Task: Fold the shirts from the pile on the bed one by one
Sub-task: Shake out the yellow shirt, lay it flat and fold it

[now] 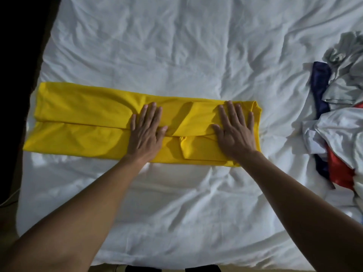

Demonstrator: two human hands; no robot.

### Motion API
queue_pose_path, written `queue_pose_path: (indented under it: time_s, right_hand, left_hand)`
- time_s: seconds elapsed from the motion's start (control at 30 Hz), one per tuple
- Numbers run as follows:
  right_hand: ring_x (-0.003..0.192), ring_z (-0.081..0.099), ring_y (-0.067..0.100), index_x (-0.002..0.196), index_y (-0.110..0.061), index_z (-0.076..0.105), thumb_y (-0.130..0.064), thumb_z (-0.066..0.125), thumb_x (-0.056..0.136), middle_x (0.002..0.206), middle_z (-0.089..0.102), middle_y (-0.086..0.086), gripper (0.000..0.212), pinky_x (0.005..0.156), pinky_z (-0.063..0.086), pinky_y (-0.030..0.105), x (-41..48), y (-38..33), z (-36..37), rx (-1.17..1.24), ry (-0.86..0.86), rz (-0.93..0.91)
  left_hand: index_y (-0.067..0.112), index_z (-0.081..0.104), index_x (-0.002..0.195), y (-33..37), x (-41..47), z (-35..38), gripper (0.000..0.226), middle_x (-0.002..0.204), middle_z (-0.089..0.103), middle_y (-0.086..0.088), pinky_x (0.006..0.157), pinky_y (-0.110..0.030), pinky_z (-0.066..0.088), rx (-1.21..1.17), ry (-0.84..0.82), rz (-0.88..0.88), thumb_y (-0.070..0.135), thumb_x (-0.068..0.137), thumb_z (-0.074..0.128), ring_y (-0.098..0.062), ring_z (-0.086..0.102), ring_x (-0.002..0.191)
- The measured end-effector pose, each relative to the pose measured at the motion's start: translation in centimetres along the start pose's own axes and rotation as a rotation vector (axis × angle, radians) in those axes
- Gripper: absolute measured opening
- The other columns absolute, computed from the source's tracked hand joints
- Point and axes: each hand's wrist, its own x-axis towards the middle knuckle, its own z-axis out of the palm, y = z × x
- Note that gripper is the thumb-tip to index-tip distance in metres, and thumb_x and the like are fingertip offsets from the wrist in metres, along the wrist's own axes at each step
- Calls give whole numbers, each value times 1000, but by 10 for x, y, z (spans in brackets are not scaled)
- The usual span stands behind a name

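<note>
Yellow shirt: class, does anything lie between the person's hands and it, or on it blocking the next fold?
Nothing visible does. The left hand and right hand press flat on the yellow shirt itself; the pile of clothes lies apart to its right on the bed.

A creased white sheet [176, 46] fills most of the view, its wrinkles running in every direction. Left of it lies a dark floor [11, 55], where a thin pale cable [9, 197] curves near the sheet's edge. Two black shapes [137, 268] sit at the bottom edge (too cropped to identify).
</note>
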Motion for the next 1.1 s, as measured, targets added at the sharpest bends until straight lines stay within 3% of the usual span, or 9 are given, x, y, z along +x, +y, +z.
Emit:
queue_pose_path:
  time_s: [0.13, 0.3, 0.5, 0.73, 0.87, 0.93, 1.0, 1.07, 1.1]
  right_hand:
    - [160, -1, 30, 165, -24, 20, -60, 21, 103, 173, 8, 5, 71, 125, -4, 61, -2, -38, -12, 7, 55, 23]
    - [159, 7, 34, 162, -16, 30, -49, 35, 105, 170, 19, 12, 66, 125, 6, 61, 13, -142, -14, 76, 111, -171]
    - [158, 10, 34, 159, -17, 35, -41, 46, 107, 169, 22, 11, 59, 125, 14, 58, 39, -269, -1, 187, 5, -303]
    - [152, 25, 36, 154, -14, 40, -40, 51, 105, 163, 33, 14, 57, 121, 25, 51, 89, -390, 7, 178, -81, -403]
    - [145, 34, 37, 155, -14, 40, -47, 47, 105, 158, 41, 14, 59, 116, 32, 54, 133, -444, 2, 250, -149, -291]
    - [139, 43, 36, 148, -17, 49, -55, 47, 103, 148, 52, 11, 59, 113, 35, 56, 158, -462, 2, 287, -232, -183]
    - [124, 55, 33, 128, -18, 64, -62, 52, 97, 126, 64, 6, 55, 106, 42, 53, 177, -479, 3, 282, -324, -160]
    - [95, 61, 25, 99, -12, 68, -60, 59, 95, 94, 63, 5, 49, 85, 49, 40, 189, -495, 4, 291, -400, -173]
    - [80, 58, 20, 87, -10, 64, -55, 63, 95, 83, 58, 4, 46, 73, 45, 36, 192, -503, 3, 305, -426, -186]
  left_hand:
    - [21, 21, 165, -67, -11, -19, 66, 173, 12, 0, 126, -56, 12, 60, 4, -55, 52, 107, 27, -23, 7, 160]
    - [24, 17, 165, -137, -24, -46, 68, 174, 7, 0, 125, -59, 8, 60, -18, -181, 55, 105, 24, -25, 4, 160]
    - [25, 19, 165, -225, -58, -62, 69, 173, 11, -5, 124, -62, 10, 31, -15, -328, 60, 106, 22, -28, 6, 160]
    - [13, 37, 157, -286, -100, -75, 62, 159, 37, -22, 109, -59, 34, -34, 167, -569, 42, 104, 51, -43, 39, 143]
    - [9, 56, 136, -292, -111, -74, 48, 127, 58, -24, 97, -56, 41, -246, 227, -738, 36, 97, 64, -45, 52, 119]
    - [8, 58, 124, -292, -114, -74, 44, 117, 63, -20, 95, -55, 46, -449, 232, -773, 41, 95, 61, -42, 56, 113]
    - [8, 60, 116, -294, -114, -76, 40, 107, 65, -13, 89, -49, 49, -630, 198, -861, 42, 95, 64, -35, 61, 104]
    - [11, 63, 101, -300, -113, -79, 31, 93, 66, -5, 79, -42, 49, -796, 154, -956, 40, 92, 71, -29, 64, 94]
    - [14, 65, 91, -304, -113, -80, 28, 87, 67, -3, 77, -42, 50, -871, 151, -989, 40, 89, 73, -29, 66, 91]
